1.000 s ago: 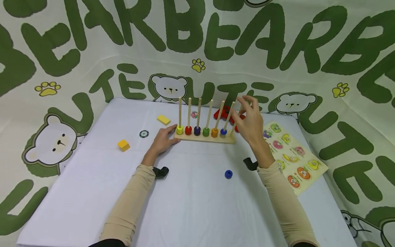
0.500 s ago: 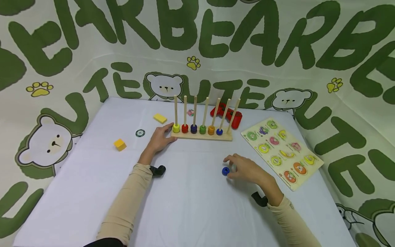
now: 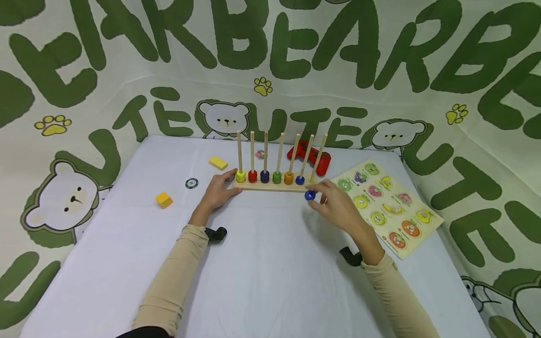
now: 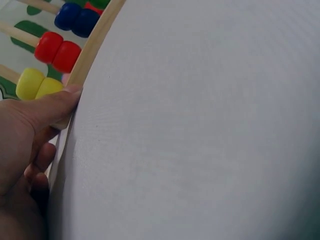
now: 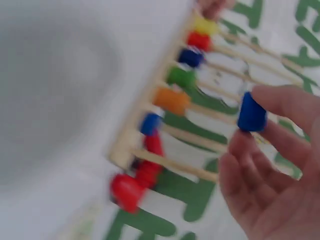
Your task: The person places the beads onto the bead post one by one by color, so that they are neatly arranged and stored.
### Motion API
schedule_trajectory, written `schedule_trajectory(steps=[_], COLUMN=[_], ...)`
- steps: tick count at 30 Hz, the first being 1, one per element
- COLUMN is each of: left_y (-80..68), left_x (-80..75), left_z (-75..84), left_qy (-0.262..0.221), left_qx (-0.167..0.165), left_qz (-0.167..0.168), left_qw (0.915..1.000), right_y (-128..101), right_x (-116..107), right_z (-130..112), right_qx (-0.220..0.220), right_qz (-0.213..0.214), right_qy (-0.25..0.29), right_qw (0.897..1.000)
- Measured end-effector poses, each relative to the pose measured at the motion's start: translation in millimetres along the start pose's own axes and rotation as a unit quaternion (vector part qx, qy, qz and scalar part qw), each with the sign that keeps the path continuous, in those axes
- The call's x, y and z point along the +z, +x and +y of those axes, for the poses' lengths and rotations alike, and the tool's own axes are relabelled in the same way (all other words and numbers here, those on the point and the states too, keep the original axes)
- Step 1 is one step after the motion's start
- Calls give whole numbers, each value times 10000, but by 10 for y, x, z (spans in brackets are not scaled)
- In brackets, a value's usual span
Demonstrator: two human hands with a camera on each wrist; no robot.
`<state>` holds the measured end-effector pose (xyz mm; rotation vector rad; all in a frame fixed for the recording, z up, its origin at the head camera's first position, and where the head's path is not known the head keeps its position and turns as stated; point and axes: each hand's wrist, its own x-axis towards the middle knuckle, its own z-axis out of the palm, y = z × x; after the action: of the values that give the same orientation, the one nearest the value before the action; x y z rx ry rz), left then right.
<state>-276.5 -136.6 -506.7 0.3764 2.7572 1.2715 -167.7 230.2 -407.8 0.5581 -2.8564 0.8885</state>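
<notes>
The right hand (image 3: 338,209) pinched a blue ring (image 3: 310,195) between thumb and fingertips, off the table and just in front of the right end of the wooden peg rack (image 3: 276,186), near its bare last peg (image 3: 320,157). In the right wrist view the ring (image 5: 251,113) sat between the thumb and forefinger, the other fingers loosely curled below.

The left hand (image 3: 218,192) rested on the table against the rack's left end, thumb (image 4: 55,106) pressed to the base (image 4: 92,47) beside the yellow ring (image 4: 37,84), the other fingers curled against the base edge. Six pegs each carried one ring: yellow, red (image 3: 252,176), dark blue (image 3: 265,176), green (image 3: 276,177), orange (image 3: 289,178) and blue (image 3: 300,180).

Toward the table's right edge lay a fruit puzzle board (image 3: 386,206). A red toy (image 3: 313,155) lay behind the rack near the far edge. Left of the rack lay a yellow block (image 3: 218,162), a yellow cube (image 3: 163,199) and a round dark token (image 3: 191,183).
</notes>
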Motion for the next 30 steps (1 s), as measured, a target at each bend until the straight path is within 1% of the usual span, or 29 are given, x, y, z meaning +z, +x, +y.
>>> schedule_trajectory(steps=[2, 5, 7, 10, 15, 22, 25, 30], left_y=[-1, 1, 3, 1, 2, -21, -32, -37], left_x=[15, 27, 25, 14, 46, 110, 114, 134], left_z=[-2, -5, -4, 2, -3, -6, -10, -24], left_qy=[-2, 30, 44, 59, -18, -26, -51, -82], left_qx=[16, 14, -20, -45, -39, -156, -179, -110], left_qz=[-21, -44, -43, 5, -27, -121, -107, -116], left_qw=[10000, 10000, 10000, 10000, 10000, 9998, 9998, 9998], right_y=[141, 331, 449, 610, 761, 811, 823, 811], right_x=[-150, -324, -412, -479, -492, -448, -424, -394], right_z=[-42, -81, -112, -148, -169, -129, -113, -108], right_qx=[-66, -111, -143, -167, -184, -40, 37, 225], right_qz=[613, 1464, 1851, 2169, 2262, 2185, 2082, 1837], right_qy=[157, 251, 291, 262, 213, 121, 69, -92], right_qw=[9980, 9888, 9822, 9757, 9737, 9757, 9781, 9827])
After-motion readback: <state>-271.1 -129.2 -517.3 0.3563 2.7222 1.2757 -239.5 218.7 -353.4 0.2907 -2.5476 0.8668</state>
